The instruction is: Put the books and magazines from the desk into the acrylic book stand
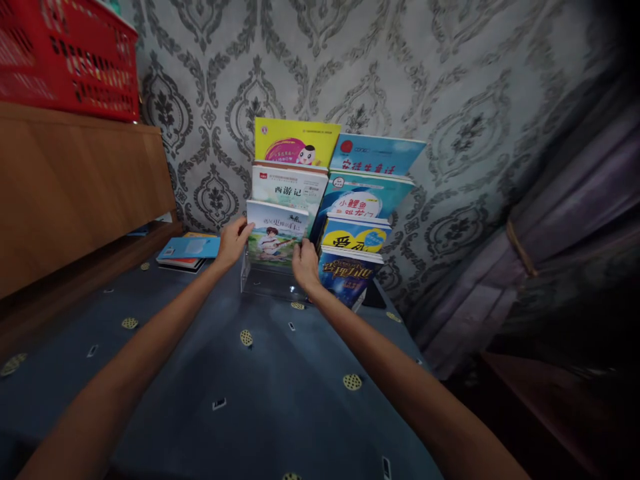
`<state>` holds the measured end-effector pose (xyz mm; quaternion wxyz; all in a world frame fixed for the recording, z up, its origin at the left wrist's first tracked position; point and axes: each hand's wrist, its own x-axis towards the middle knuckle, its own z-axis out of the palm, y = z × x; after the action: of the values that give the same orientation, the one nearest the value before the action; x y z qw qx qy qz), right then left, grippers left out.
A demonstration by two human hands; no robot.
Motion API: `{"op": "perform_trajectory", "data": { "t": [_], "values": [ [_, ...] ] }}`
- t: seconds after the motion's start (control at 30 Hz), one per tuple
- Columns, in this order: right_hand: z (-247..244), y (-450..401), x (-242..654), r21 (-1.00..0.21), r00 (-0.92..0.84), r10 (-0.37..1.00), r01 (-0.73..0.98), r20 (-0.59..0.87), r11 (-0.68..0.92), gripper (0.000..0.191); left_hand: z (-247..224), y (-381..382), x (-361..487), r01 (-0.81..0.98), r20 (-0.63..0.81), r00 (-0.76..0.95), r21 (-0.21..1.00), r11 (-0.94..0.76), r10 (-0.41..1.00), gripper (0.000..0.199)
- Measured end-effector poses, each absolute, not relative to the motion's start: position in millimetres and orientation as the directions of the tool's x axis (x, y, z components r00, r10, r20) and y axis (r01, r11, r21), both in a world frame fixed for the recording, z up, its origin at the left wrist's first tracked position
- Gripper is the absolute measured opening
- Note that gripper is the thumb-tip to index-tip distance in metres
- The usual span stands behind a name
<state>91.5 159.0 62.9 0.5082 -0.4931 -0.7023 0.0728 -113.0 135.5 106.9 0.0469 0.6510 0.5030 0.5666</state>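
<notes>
Between my two hands is a small book (273, 243) with a seated guitar player on its cover, at the front of a clear stepped rack (265, 283). My left hand (234, 241) grips its left edge, and my right hand (306, 264) holds its lower right edge. Behind it stand a pale green-white book (287, 190) and a taller yellow book (300, 137). To the right, a second column holds a dark blue book (347, 275) in front, then a yellow-and-blue book (353, 237), a teal book (370, 197) and a light blue book (375, 153).
A small pile of books with a light blue one (190, 247) on top lies at the left, near a wooden cabinet (85, 193). On the cabinet sits a red plastic basket (95, 60). A dark patterned cloth (280, 373) covers the table. A tied curtain (500, 267) hangs at the right.
</notes>
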Motion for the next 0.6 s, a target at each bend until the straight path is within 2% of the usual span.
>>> {"op": "perform_trajectory", "data": {
  "t": [0.17,0.27,0.43,0.6],
  "values": [
    [51,153,88,-0.608,0.023,0.759,0.614,0.651,0.503,0.018,99,135,-109,0.697,0.696,-0.170,0.585,-0.414,0.697,0.017],
    [47,147,84,-0.608,0.045,0.743,0.609,0.667,0.509,0.033,97,134,-105,0.748,0.690,-0.186,0.561,-0.354,0.699,0.019],
    [44,143,81,-0.648,0.108,0.730,0.560,0.674,0.516,0.058,92,130,-100,0.846,0.699,-0.142,0.453,-0.281,0.701,0.020],
    [44,147,80,-0.697,0.088,0.775,0.510,0.625,0.504,0.057,91,129,-97,0.879,0.683,-0.146,0.421,-0.222,0.715,0.017]
  ]
}}
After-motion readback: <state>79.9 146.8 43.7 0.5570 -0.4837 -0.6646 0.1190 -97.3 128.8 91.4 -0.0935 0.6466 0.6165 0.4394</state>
